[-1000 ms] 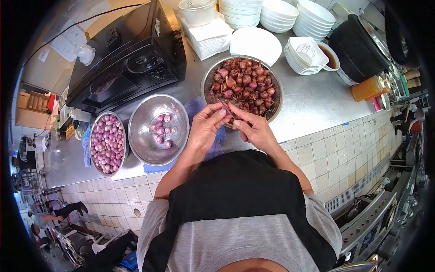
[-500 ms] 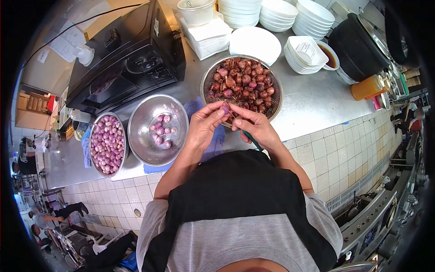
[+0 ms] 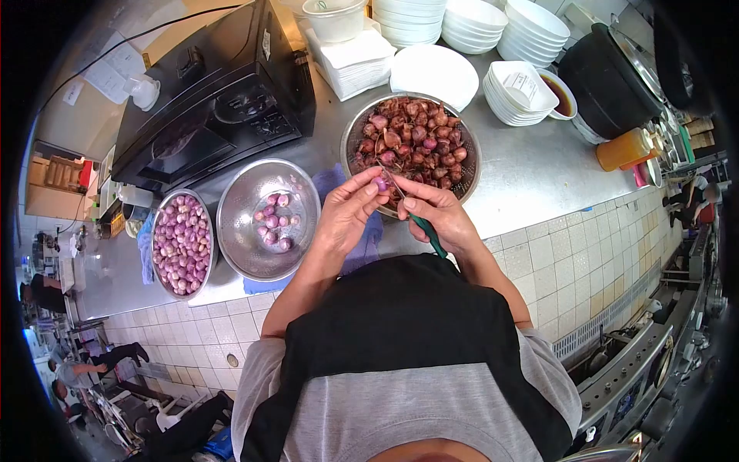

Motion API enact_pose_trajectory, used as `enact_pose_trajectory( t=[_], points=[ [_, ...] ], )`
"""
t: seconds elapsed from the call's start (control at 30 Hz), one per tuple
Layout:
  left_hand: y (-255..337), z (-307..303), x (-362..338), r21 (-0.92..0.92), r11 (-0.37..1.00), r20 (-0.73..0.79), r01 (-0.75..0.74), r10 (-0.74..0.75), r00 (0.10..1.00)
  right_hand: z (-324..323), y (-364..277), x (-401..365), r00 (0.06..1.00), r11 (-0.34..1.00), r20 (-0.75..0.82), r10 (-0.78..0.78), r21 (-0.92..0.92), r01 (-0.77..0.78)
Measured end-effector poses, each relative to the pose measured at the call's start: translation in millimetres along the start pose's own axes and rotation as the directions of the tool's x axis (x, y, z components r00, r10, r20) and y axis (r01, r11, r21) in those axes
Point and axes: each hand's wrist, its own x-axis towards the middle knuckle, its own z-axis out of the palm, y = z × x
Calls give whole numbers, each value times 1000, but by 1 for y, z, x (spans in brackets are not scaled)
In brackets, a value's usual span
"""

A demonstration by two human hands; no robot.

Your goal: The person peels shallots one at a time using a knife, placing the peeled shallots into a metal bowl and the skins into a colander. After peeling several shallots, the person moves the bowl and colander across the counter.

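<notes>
A small purple shallot (image 3: 380,184) is pinched between the fingertips of my left hand (image 3: 346,209), its skin partly off. My right hand (image 3: 439,219) is closed around the green handle of a paring knife (image 3: 428,234), its thin blade close to the shallot. Both hands are over the near edge of a perforated steel colander (image 3: 471,175) heaped with unpeeled brown-red shallots (image 3: 419,138). To the left, a second colander (image 3: 231,208) holds several peeled shallots (image 3: 271,222). Farther left, a steel bowl (image 3: 213,258) is full of peeled purple shallots (image 3: 182,246).
A black microwave (image 3: 223,100) stands behind the left colander. Stacked white bowls (image 3: 531,31), white plates (image 3: 433,73) and napkins (image 3: 358,61) line the back. A blue cloth (image 3: 368,245) lies under the colanders. At right are a black pot (image 3: 604,73) and an orange bottle (image 3: 617,152).
My right hand has turned slightly, and more of the knife's green handle and blade shows. The shallot stays in my left fingertips. The colanders and bowl have not moved.
</notes>
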Motion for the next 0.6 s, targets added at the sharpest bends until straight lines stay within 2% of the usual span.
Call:
enact_pose_trajectory(
  t=[0.1, 0.27, 0.37, 0.6],
  points=[
    [-1, -1, 0, 80, 997, -17, -5, 6, 1000, 1, 0, 0, 1000, 1000, -11, 7, -6, -7],
    [5, 5, -3, -28, 999, 28, 41, -40, 999, -2, 0, 1, 998, 999, -66, 1, 32, 1],
    [4, 7, -2, -46, 998, -10, 37, -38, 999, -4, 1, 0, 997, 999, -73, -13, 44, 16],
    [-1, 1, 0, -7, 999, 12, 50, -50, 999, -3, 0, 0, 997, 999, -71, -15, 30, 17]
  ],
)
